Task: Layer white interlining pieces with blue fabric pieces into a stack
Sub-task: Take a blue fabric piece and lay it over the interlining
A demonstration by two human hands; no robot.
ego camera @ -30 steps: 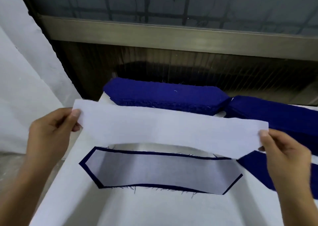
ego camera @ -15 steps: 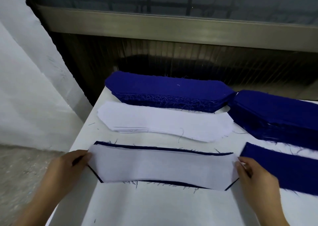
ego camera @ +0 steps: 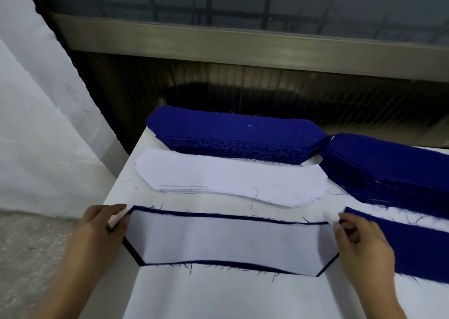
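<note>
**Head view.** A white interlining piece (ego camera: 228, 242) lies on a blue fabric piece (ego camera: 218, 215), of which only a narrow dark border shows around it. The pair rests on the near part of the white surface (ego camera: 218, 297).

The left hand (ego camera: 102, 229) is at the left tip of the interlining piece. Its grip pinches that tip, which shows as a white sliver between thumb and fingers. The right hand (ego camera: 362, 243) is at the right tip with its fingers curled. Blur hides whether its grip pinches the cloth or only touches it.

Behind the pair lie the interlining pile (ego camera: 228, 178), a tall blue stack (ego camera: 233, 134) and a second blue stack (ego camera: 388, 163). A loose blue piece (ego camera: 413, 246) lies just beside the right hand.

**Probable faults from here:**
- **Skew:** the blue border looks wider at the lower left than along the far edge, so letting go now would likely leave the layers out of line.
- **Folded tip:** the left tip is raised and could tuck under when pressed flat.
- **Drag:** sliding the interlining to correct it may pull the blue piece along, since frayed threads line its edges and may catch.
- **Stray contact:** the right hand could nudge the loose blue piece beside it.
- **Double feed:** the interlining pile looks thin-leaved, so the next pick may lift two sheets.
</note>
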